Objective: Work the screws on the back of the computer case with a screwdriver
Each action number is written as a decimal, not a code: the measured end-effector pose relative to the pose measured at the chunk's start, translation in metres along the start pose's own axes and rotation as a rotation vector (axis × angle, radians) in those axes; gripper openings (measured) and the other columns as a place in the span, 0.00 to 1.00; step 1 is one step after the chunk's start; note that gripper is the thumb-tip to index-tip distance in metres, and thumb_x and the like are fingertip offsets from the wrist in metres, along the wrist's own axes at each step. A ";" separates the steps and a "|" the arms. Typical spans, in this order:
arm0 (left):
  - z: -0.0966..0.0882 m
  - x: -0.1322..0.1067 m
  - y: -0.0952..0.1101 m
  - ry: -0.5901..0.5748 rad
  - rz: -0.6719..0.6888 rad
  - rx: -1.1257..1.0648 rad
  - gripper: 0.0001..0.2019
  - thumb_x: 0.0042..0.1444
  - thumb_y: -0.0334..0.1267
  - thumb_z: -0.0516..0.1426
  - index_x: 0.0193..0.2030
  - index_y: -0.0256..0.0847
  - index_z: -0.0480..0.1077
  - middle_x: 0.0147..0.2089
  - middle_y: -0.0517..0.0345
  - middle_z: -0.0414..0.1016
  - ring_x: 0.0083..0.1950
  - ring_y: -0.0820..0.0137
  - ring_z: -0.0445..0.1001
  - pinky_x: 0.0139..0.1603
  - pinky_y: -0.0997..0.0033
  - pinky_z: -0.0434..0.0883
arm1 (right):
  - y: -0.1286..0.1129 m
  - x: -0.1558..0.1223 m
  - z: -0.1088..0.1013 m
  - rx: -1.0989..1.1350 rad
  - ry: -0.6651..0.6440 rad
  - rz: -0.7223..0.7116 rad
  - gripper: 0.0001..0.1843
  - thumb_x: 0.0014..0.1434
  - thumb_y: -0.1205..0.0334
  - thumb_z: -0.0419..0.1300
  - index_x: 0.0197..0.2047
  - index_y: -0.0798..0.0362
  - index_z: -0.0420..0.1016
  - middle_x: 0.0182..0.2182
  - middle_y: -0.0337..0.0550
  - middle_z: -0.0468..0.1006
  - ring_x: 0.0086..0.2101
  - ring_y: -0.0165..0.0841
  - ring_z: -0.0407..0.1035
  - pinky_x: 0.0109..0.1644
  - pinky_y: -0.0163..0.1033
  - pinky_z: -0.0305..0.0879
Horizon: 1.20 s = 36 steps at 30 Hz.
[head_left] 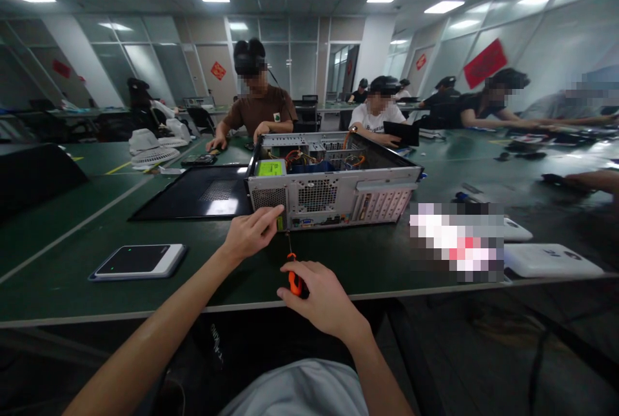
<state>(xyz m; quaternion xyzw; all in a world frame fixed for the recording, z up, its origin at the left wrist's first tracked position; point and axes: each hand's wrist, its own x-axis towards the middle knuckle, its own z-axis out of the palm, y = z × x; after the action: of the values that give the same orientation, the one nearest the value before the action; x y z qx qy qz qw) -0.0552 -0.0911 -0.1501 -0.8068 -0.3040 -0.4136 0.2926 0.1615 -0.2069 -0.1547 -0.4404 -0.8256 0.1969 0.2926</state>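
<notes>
An uncovered desktop computer case (333,200) lies on its side on the green table, its metal rear panel facing me. My left hand (254,232) rests against the lower left of that panel, by the power supply grille (269,198); the index finger is stretched out and the others are partly bent. In my right hand (319,293) is an orange-handled screwdriver (294,282), its shaft pointing away from me. The screwdriver's tip meets the panel's bottom edge, just right of my left fingers. Any screw at the tip is too small to make out.
A black side panel (193,195) lies left of the case. Nearer me on the left is a white and black flat device (138,261). White items, including a power bank-like block (551,260), lie at the right. A co-worker (261,103) works across the table.
</notes>
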 end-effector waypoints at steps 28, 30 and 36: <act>0.013 0.181 -0.068 -0.442 -0.504 0.016 0.17 0.55 0.51 0.65 0.42 0.40 0.82 0.44 0.45 0.79 0.51 0.53 0.76 0.55 0.47 0.71 | 0.002 -0.001 -0.005 -0.043 -0.068 -0.051 0.05 0.68 0.60 0.61 0.47 0.47 0.75 0.42 0.43 0.72 0.45 0.38 0.67 0.49 0.41 0.65; 0.017 0.181 -0.076 -0.501 -0.565 0.006 0.19 0.57 0.54 0.63 0.43 0.40 0.82 0.43 0.44 0.80 0.49 0.54 0.77 0.53 0.50 0.72 | 0.000 -0.002 -0.006 -0.045 -0.077 -0.042 0.04 0.68 0.60 0.60 0.46 0.47 0.74 0.42 0.42 0.72 0.46 0.38 0.67 0.50 0.42 0.65; 0.020 0.170 -0.080 -0.920 -0.544 0.011 0.35 0.62 0.66 0.49 0.58 0.40 0.78 0.57 0.44 0.79 0.58 0.54 0.77 0.58 0.61 0.70 | -0.002 -0.003 -0.010 0.005 -0.117 -0.032 0.14 0.67 0.56 0.62 0.55 0.46 0.72 0.47 0.44 0.72 0.50 0.41 0.67 0.56 0.46 0.65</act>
<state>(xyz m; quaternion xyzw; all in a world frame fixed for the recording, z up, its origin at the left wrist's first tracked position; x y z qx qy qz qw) -0.0234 0.0176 0.0013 -0.7953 -0.6011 -0.0764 0.0156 0.1679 -0.2094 -0.1473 -0.4140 -0.8479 0.2195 0.2479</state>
